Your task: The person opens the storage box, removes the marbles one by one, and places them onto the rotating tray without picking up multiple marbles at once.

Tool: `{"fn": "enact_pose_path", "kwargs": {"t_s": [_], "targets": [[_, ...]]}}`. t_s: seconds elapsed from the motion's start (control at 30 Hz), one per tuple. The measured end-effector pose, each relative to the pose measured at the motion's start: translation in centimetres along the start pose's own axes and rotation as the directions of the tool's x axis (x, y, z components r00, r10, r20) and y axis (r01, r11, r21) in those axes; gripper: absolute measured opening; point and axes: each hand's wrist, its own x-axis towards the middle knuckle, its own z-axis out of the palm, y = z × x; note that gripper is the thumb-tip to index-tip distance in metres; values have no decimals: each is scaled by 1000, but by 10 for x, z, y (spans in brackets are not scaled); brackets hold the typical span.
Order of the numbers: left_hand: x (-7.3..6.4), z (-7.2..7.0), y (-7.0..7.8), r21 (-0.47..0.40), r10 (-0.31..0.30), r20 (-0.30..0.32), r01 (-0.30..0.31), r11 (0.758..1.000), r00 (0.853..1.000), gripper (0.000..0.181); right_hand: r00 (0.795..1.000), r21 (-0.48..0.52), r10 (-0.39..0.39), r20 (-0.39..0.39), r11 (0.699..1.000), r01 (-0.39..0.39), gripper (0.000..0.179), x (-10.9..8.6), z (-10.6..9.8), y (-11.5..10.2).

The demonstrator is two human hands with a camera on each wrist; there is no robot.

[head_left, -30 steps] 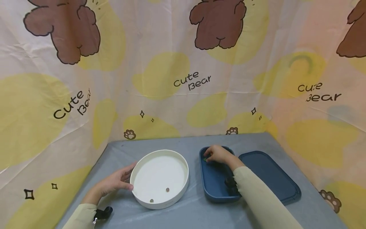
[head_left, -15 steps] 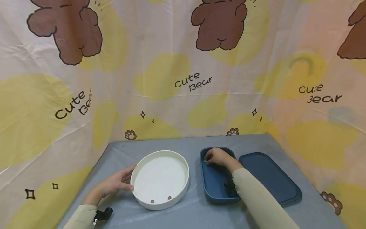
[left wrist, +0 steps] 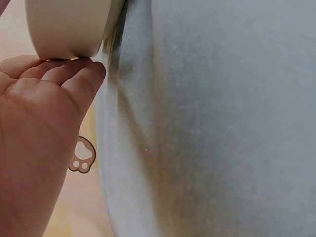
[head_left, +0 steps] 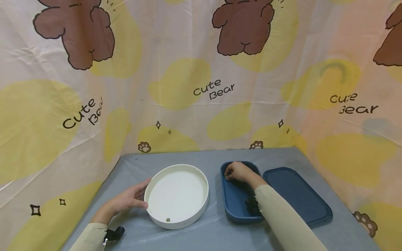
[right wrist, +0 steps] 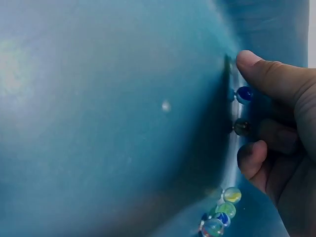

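From here, the right hand [head_left: 238, 171] is bracketing a dark-blue glass marble [right wrist: 245, 95] and a brownish glass marble [right wrist: 241, 127] between its fingers inside the blue rectangular box [head_left: 235, 200], any grasp unclear, while the left hand [head_left: 128, 199] is touching the round white tray [head_left: 179, 195], fingers relaxed.

The left hand [head_left: 132, 198] touches the left side of the white tray [head_left: 179, 193], thumb on the nearer part, fingers farther along, its forearm slanting in from the tray's near left. The right hand [head_left: 240, 171] reaches down to the tray's right, thumb extended, apart from the bent fingers in view.
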Motion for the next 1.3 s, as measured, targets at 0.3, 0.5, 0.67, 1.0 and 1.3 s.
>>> {"fn": "enact_pose_path", "kwargs": {"t_s": [0.3,0.5,0.67,1.0,1.3], "targets": [[0,0,0,-7,-1,0,1,1000,1000,107,999,83,-54,-10,995,54,6,-4,-13,1],[0,1,-1,-8,-2,-1,2,1000,1000,106,998,136,-51,-27,989,54,9,-6,-20,0],[0,2,-1,-15,12,0,-12,1000,1000,106,997,184,-61,-55,980,70,14,-7,-25,-7],[-3,3,3,6,-16,-29,16,1000,999,106,990,162,-107,-91,979,120,14,-2,-30,-39],[-2,4,2,-10,-14,-27,14,1000,1000,103,984,171,-155,-89,971,169,16,9,-23,-64]]}}
